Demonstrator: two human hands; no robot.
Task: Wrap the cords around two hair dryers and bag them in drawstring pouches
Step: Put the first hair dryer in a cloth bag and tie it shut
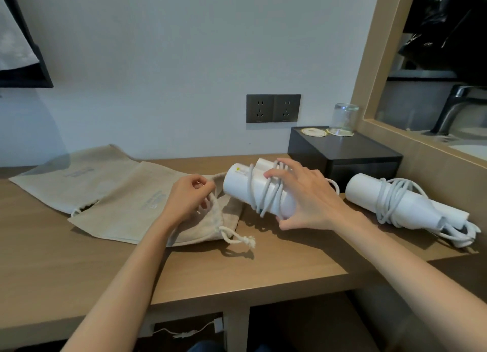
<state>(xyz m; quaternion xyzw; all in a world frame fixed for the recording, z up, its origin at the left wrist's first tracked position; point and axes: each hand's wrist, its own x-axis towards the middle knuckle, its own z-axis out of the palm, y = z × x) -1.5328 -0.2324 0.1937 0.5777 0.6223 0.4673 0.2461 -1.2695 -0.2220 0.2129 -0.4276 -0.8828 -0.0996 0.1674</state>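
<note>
The right hand curls round the wound hair dryer, fingers over its cord, and holds it just right of the near pouch. The left hand pinches that pouch's mouth. Best to lift the rim wide, feed the barrel end in first and pin the coils. The second dryer lies wrapped on the worktop, at the right.

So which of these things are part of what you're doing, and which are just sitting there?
In the job: wrapped hair dryer in the right hand; second wrapped hair dryer; near pouch, its mouth held by the left hand; far pouch.
Just there: black box; upturned glass; wall sockets; tap.
</note>
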